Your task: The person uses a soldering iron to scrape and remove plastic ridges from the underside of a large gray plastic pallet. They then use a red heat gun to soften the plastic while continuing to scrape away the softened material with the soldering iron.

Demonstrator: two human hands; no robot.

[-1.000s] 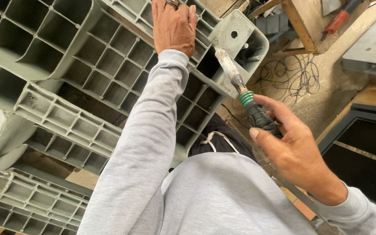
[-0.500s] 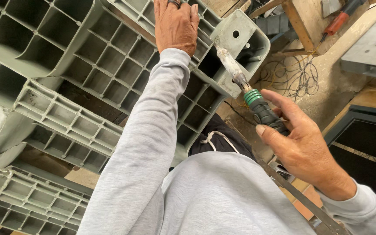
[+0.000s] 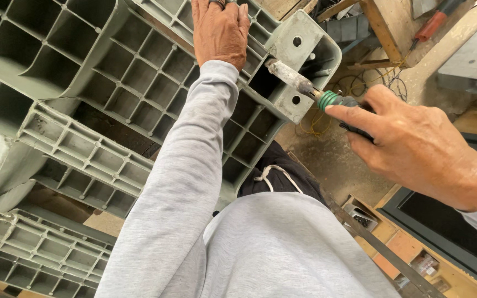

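My left hand (image 3: 220,30) presses flat on the ribbed underside of a grey-green plastic pallet (image 3: 78,72), fingers closed over a rib near the top edge. My right hand (image 3: 409,143) grips the dark handle of a soldering-iron-like tool (image 3: 305,87) with a green collar and a pale, crusted metal tip. The tip lies against the pallet's corner block (image 3: 305,55), which has round holes, beside a dark open cell.
More grey-green pallets (image 3: 40,243) lie stacked at lower left. Tangled wires (image 3: 354,88) lie on the concrete floor beyond the corner. Wooden frame pieces (image 3: 382,27) stand at top right; a dark-framed panel (image 3: 448,226) and a metal bar (image 3: 382,248) lie at lower right.
My right hand has moved up and right with the tool, and the tip now reaches into the pallet's corner. The view has come closer. My left hand stays on the pallet.
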